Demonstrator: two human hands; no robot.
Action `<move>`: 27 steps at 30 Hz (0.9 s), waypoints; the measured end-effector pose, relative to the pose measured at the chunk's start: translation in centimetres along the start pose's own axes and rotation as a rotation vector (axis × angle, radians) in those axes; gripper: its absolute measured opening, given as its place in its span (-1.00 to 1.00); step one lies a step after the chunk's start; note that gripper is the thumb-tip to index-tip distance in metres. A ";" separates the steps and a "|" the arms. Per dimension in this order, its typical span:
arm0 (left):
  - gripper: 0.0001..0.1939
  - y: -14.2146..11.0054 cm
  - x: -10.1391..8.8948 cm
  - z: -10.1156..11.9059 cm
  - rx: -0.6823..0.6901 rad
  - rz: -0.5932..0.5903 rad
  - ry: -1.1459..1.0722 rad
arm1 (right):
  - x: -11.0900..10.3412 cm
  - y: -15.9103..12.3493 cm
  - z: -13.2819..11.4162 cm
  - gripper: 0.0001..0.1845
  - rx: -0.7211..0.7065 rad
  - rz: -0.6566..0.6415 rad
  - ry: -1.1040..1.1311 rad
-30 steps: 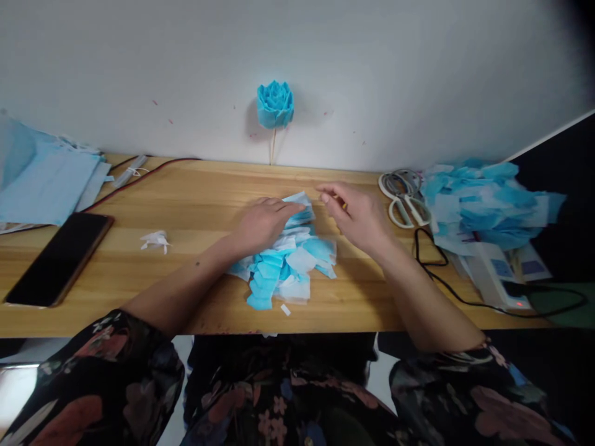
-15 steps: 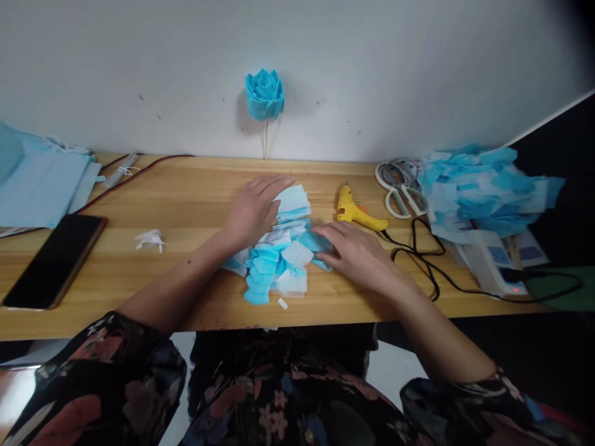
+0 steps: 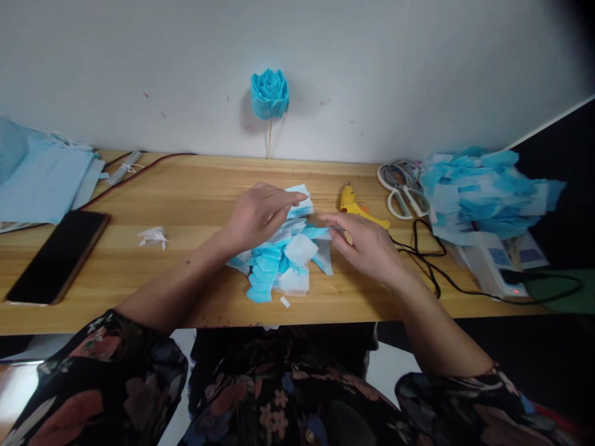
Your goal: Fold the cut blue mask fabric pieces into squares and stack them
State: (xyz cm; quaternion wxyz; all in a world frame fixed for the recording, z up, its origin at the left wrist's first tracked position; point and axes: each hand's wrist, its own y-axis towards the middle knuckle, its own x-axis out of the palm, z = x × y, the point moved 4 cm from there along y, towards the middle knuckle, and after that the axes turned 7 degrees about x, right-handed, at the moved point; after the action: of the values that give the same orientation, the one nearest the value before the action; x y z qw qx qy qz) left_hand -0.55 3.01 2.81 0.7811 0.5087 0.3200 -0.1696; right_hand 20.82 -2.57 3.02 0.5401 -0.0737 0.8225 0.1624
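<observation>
The pieces (image 3: 300, 249) look very light, thin and soft, likely to bend or slide at a touch rather than break, though a hard tug could well tear or stretch them. The loose ones would probably shift if brushed. Best to pinch 1 by its free edge, at the right of the heap, with the 2 hands keeping the layers below from dragging along.

They lie on the table (image 3: 195, 186), at the centre of the frame and a little below it. Some are bright blue, others pale blue or white; they overlap untidily, with pointed tips at the lower left of the heap and straighter, stacked edges near its top.

The left hand (image 3: 253, 217) lies over the heap's upper left, its fingers close together and partly over the stack. The right hand (image 3: 369, 248) is at the heap's right edge, thumb and forefinger slightly parted; whether either hand grips a piece, I cannot tell.
</observation>
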 end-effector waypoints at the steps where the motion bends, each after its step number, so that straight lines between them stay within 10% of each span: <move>1: -0.68 0.0 0.0 0.1 0.005 -0.012 0.003 | -0.1 -0.1 -0.1 -0.65 -0.019 -0.007 -0.009; 9: -0.65 0.5 -0.7 0.2 -0.026 -0.054 -0.026 | -1.4 -4.4 -4.8 -0.73 -0.229 0.169 -0.007; 15: -0.57 1.6 -4.2 6.9 0.070 -0.262 0.156 | 1.0 -7.5 -5.3 -0.67 -0.304 0.094 -0.025; 19: -0.58 -3.2 -3.7 12.2 0.188 -0.439 0.156 | 0.3 -7.9 -3.2 -0.57 -0.210 0.166 -0.001; 27: -0.58 -11.1 1.5 13.0 -0.159 -0.713 0.299 | 0.2 -7.6 -3.6 -0.58 -0.189 0.182 0.024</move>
State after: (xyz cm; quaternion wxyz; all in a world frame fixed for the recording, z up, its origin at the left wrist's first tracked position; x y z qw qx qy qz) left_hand -1.78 -13.36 -2.21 0.6550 0.3225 0.5990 -0.3290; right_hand 19.90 -10.93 2.76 0.5039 -0.0513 0.8132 0.2866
